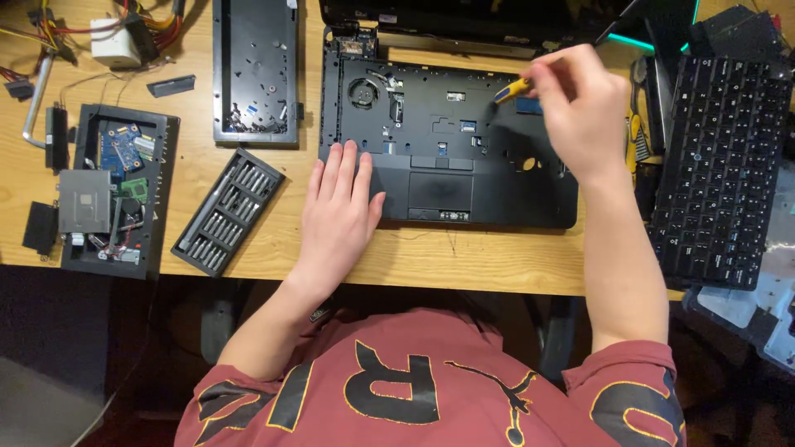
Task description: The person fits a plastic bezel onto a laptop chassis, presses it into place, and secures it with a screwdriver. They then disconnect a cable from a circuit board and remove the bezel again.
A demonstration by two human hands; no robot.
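While the black laptop base [447, 157] lies opened up at the upper middle of the frame, the right hand [580, 112] is closed around a small yellow screwdriver [512, 89] whose tip points down at its bare top deck. The left hand [339, 207] lies flat with fingers spread on the palm rest, just left of the touchpad [440, 190], holding nothing. Just left of the base sits an open bit case [228, 211], with a black cover panel [255, 70] above it. A loose keyboard [719, 170] lies at the right edge. A tray of parts [116, 190] rests far left. All sit on a pale wooden tabletop [431, 257]; a dark floor shows below.
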